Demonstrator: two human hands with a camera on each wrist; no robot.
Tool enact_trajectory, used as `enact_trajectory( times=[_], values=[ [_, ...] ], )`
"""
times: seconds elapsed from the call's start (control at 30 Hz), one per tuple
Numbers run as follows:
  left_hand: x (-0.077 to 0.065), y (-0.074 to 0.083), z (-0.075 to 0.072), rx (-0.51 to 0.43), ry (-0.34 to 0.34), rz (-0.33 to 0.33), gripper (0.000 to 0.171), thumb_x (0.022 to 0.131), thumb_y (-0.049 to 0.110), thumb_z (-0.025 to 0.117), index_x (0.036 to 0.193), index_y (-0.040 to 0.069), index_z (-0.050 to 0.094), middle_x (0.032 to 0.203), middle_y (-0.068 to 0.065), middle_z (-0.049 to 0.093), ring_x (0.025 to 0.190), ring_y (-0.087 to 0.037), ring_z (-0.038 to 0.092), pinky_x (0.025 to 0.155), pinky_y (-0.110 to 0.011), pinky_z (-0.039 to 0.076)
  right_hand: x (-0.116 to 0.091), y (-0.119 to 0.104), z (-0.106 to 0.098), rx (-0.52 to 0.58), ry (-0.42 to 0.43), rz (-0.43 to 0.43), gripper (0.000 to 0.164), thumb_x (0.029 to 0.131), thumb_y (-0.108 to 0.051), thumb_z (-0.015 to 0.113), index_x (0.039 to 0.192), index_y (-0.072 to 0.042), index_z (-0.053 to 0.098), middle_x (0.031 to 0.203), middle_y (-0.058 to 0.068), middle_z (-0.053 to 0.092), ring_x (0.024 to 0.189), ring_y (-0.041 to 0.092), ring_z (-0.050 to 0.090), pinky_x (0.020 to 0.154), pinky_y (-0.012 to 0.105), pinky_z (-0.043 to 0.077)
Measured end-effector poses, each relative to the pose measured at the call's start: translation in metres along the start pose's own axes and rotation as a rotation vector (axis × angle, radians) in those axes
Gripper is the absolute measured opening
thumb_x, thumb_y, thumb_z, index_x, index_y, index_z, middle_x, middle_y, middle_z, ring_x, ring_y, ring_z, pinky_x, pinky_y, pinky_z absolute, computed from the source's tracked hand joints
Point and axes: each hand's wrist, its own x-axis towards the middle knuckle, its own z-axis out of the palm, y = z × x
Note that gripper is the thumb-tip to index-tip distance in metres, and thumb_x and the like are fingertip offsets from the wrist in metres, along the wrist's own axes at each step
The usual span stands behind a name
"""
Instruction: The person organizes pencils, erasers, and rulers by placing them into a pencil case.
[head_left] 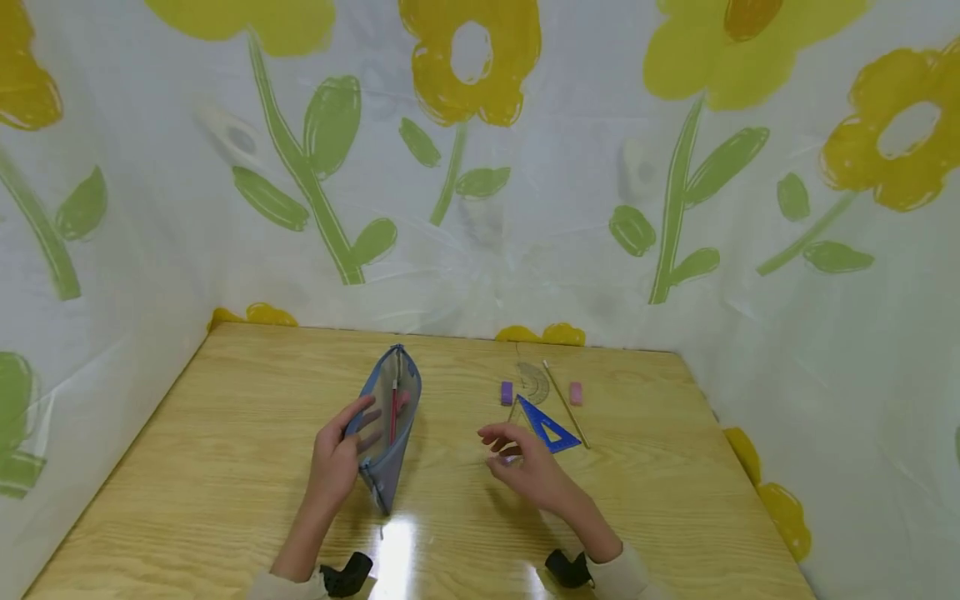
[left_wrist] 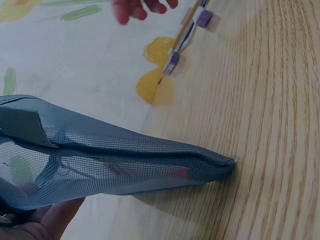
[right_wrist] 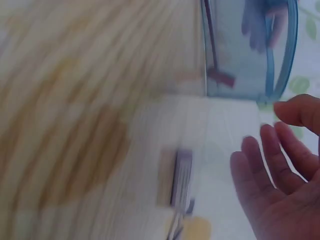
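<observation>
My left hand [head_left: 333,462] grips a blue mesh zip pencil case [head_left: 386,479] by its side, holding it upright with its mouth unzipped. Inside show a red pencil [head_left: 393,412] and a small pink item [head_left: 403,400], also faintly seen through the mesh in the left wrist view. My right hand [head_left: 532,475] hovers over the table to the right of the case, fingers loosely bent and nothing held. Just beyond it lies a blue set square [head_left: 534,415]. Part of a small light purple item [head_left: 512,458] shows behind the right fingers, mostly hidden.
Behind the set square lie a clear protractor [head_left: 536,385], a purple eraser-like block [head_left: 507,393], a pink block [head_left: 576,393] and a slim gold pencil [head_left: 567,405]. The wooden table [head_left: 225,467] is walled by a flower-printed white cloth [head_left: 480,275] at back and sides.
</observation>
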Motion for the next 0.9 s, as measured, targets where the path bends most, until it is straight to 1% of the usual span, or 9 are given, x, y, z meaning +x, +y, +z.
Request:
enact_trajectory(
  times=[0.1, 0.17, 0.23, 0.37, 0.47, 0.63, 0.67, 0.83, 0.9],
  values=[
    [0.001, 0.0, -0.001, -0.011, 0.006, 0.009, 0.059, 0.093, -0.014, 0.02, 0.147, -0.009, 0.045, 0.153, -0.025, 0.043, 0.123, -0.014, 0.06, 0.096, -0.026, 0.057, -0.003, 0.006, -0.012, -0.043, -0.013, 0.004, 0.041, 0.093, 0.003, 0.067, 0.133, 0.001, 0.06, 0.123, 0.022, 0.064, 0.105, 0.036, 0.062, 0.089, 0.045, 0.06],
    [0.002, 0.0, -0.002, -0.017, 0.01, 0.016, 0.059, 0.093, -0.014, 0.02, 0.146, -0.01, 0.045, 0.152, -0.026, 0.043, 0.121, -0.01, 0.061, 0.095, -0.025, 0.057, -0.004, 0.009, -0.018, -0.067, -0.022, 0.006, 0.042, 0.092, 0.002, 0.068, 0.134, 0.001, 0.059, 0.126, 0.021, 0.063, 0.107, 0.034, 0.062, 0.09, 0.048, 0.059],
    [0.001, 0.0, -0.002, -0.019, 0.007, 0.014, 0.059, 0.093, -0.014, 0.02, 0.146, -0.01, 0.045, 0.152, -0.026, 0.043, 0.121, -0.01, 0.061, 0.095, -0.025, 0.057, -0.004, 0.012, -0.022, -0.1, -0.032, 0.008, 0.043, 0.092, 0.002, 0.068, 0.134, 0.001, 0.058, 0.128, 0.021, 0.062, 0.108, 0.034, 0.062, 0.092, 0.051, 0.058],
    [-0.001, 0.0, -0.001, -0.009, -0.005, -0.001, 0.059, 0.092, -0.015, 0.02, 0.147, -0.011, 0.044, 0.152, -0.027, 0.043, 0.125, -0.018, 0.059, 0.096, -0.026, 0.057, -0.007, 0.019, -0.028, -0.154, -0.081, 0.043, 0.048, 0.092, 0.003, 0.068, 0.138, 0.003, 0.055, 0.134, 0.021, 0.06, 0.113, 0.037, 0.06, 0.095, 0.056, 0.054],
    [-0.003, -0.001, 0.0, -0.002, -0.009, -0.003, 0.06, 0.092, -0.015, 0.02, 0.147, -0.011, 0.043, 0.152, -0.027, 0.043, 0.125, -0.018, 0.059, 0.096, -0.026, 0.057, -0.008, 0.023, -0.03, -0.2, -0.137, 0.091, 0.055, 0.091, 0.002, 0.068, 0.143, 0.004, 0.051, 0.139, 0.02, 0.058, 0.116, 0.036, 0.059, 0.097, 0.055, 0.053],
    [-0.003, -0.002, 0.0, -0.011, -0.004, 0.004, 0.06, 0.092, -0.015, 0.02, 0.147, -0.011, 0.043, 0.152, -0.028, 0.043, 0.119, -0.004, 0.06, 0.096, -0.026, 0.057, -0.004, 0.028, -0.033, -0.277, -0.193, 0.127, 0.06, 0.087, 0.001, 0.073, 0.143, 0.007, 0.051, 0.139, 0.02, 0.058, 0.115, 0.032, 0.059, 0.097, 0.047, 0.055],
    [-0.003, -0.002, 0.0, -0.011, -0.006, 0.005, 0.06, 0.092, -0.015, 0.02, 0.147, -0.011, 0.043, 0.152, -0.028, 0.043, 0.118, -0.003, 0.06, 0.096, -0.026, 0.057, -0.003, 0.028, -0.034, -0.287, -0.194, 0.129, 0.06, 0.087, 0.001, 0.073, 0.142, 0.008, 0.052, 0.138, 0.02, 0.058, 0.115, 0.032, 0.059, 0.096, 0.046, 0.055],
    [-0.003, -0.003, 0.002, -0.004, -0.008, 0.003, 0.06, 0.092, -0.015, 0.02, 0.147, -0.01, 0.044, 0.152, -0.027, 0.044, 0.123, -0.012, 0.06, 0.097, -0.028, 0.057, 0.0, 0.03, -0.034, -0.33, -0.182, 0.132, 0.045, 0.085, 0.002, 0.075, 0.128, 0.005, 0.064, 0.138, 0.021, 0.058, 0.114, 0.032, 0.058, 0.093, 0.042, 0.056],
    [-0.002, -0.003, 0.002, -0.003, -0.001, 0.005, 0.06, 0.092, -0.015, 0.02, 0.147, -0.01, 0.044, 0.152, -0.026, 0.044, 0.123, -0.014, 0.06, 0.096, -0.027, 0.057, 0.001, 0.031, -0.033, -0.352, -0.169, 0.122, 0.036, 0.084, 0.002, 0.076, 0.119, 0.002, 0.068, 0.132, 0.02, 0.061, 0.109, 0.03, 0.059, 0.089, 0.04, 0.057]
  ],
)
